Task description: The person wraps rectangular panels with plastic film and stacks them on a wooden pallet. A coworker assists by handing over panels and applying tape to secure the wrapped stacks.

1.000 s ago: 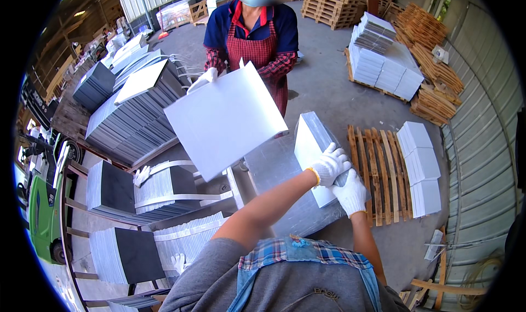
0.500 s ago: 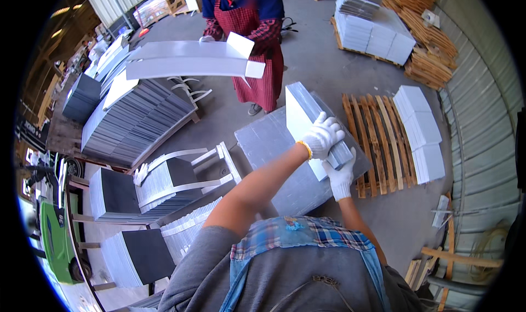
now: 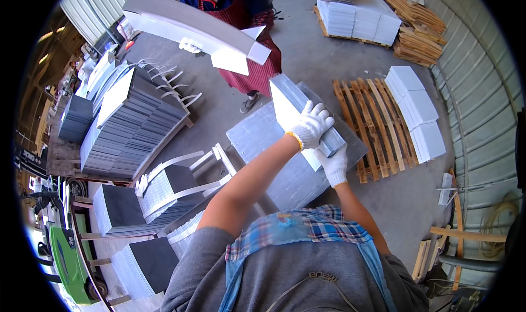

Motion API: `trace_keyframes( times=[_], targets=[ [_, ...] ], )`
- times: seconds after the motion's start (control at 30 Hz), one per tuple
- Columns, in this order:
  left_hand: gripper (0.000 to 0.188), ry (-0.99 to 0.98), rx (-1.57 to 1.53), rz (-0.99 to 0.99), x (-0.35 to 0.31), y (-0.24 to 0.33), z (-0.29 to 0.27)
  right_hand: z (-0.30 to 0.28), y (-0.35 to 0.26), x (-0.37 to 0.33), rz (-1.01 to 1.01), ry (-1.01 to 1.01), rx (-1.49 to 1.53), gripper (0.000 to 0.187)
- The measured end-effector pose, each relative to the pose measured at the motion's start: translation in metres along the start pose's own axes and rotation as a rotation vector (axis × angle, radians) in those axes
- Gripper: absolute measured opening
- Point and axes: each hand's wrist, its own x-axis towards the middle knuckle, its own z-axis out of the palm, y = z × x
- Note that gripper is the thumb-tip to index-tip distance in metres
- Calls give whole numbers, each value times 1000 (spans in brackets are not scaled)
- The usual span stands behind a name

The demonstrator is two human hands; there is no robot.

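A long folded panel [image 3: 280, 106], white on its side face and grey along the top, stands on edge on the grey flat worktop [image 3: 249, 134]. My left hand [image 3: 312, 125], in a white knit glove with a yellow cuff edge, is closed over the panel's upper edge. Lower down, my gloved right hand [image 3: 334, 168] grips the panel's near end; some of its fingers are hidden behind it. Across the worktop, a person in a red checked apron [image 3: 257, 73] holds a similar long folded panel [image 3: 181, 21] with a gloved hand [image 3: 189, 45].
Stacked grey panels [image 3: 137, 114] stand on a rack at the left, beside more stacks [image 3: 123, 208] and white curved frame bars [image 3: 189, 194]. A wooden pallet [image 3: 375, 128] and white stacks [image 3: 416, 106] lie right of the worktop. A green vehicle [image 3: 66, 262] is at the lower left.
The other person has raised and tilted their panel, swinging its left end up. My hands keep their hold on my panel, which looks nearly still; the whole view has shifted slightly.
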Motion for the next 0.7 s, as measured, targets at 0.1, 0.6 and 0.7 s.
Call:
trace_keyframes(
  times=[0.1,0.6,0.7],
  targets=[
    [69,96,55,-41,-5,9,0,3,10,4,-13,11,10,90],
    [47,982,-169,-347,-92,-14,-135,-4,10,0,13,-19,85,85],
    [41,1068,-204,-394,-89,-33,-155,-9,-1,0,64,-51,51,99]
  ],
)
